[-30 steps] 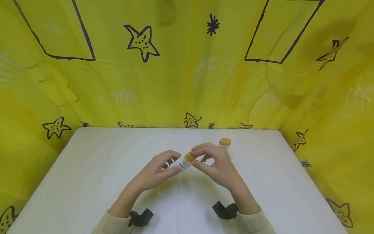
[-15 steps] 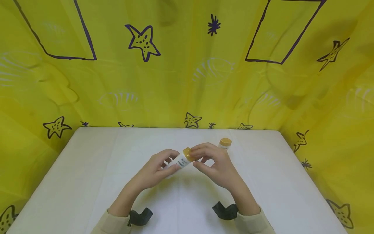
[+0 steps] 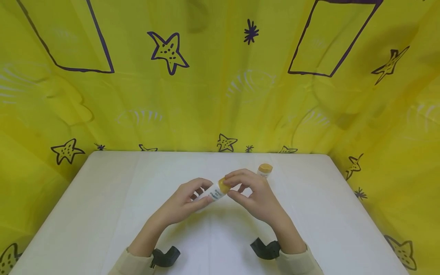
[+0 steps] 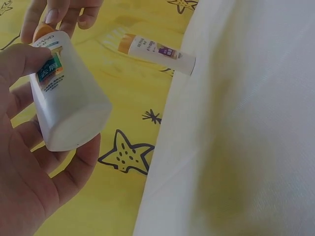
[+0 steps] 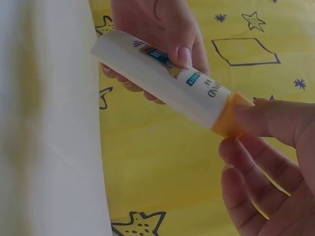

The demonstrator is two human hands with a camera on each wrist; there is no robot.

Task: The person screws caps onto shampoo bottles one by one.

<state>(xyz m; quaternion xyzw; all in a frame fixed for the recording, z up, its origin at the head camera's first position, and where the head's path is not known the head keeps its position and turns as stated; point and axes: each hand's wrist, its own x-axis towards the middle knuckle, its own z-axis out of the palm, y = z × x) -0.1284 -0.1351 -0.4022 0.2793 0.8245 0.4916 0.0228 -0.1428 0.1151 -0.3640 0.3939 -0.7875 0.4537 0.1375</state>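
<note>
My left hand (image 3: 187,198) grips a white shampoo bottle (image 4: 74,98) round its body, thumb across the printed front label. The bottle is tilted above the table, its orange cap (image 5: 229,118) pointing up and to the right in the head view. My right hand (image 3: 252,193) pinches that cap between thumb and fingers, as the right wrist view shows. The cap sits on the bottle's neck end. Behind the right hand, a second white bottle (image 4: 160,53) with an orange cap stands upright on the table; the hand partly hides it in the head view.
Under both hands lies a white tabletop (image 3: 103,214). A yellow curtain (image 3: 206,95) with drawn starfish and shells hangs along the table's back and sides. A black wrist mount (image 3: 165,256) is on the left forearm, another black mount (image 3: 264,249) on the right.
The held bottle's cap end rose slightly, then came back down. My right fingers shifted over the cap, and the cap looks turned a little. The standing bottle has stayed in place.
</note>
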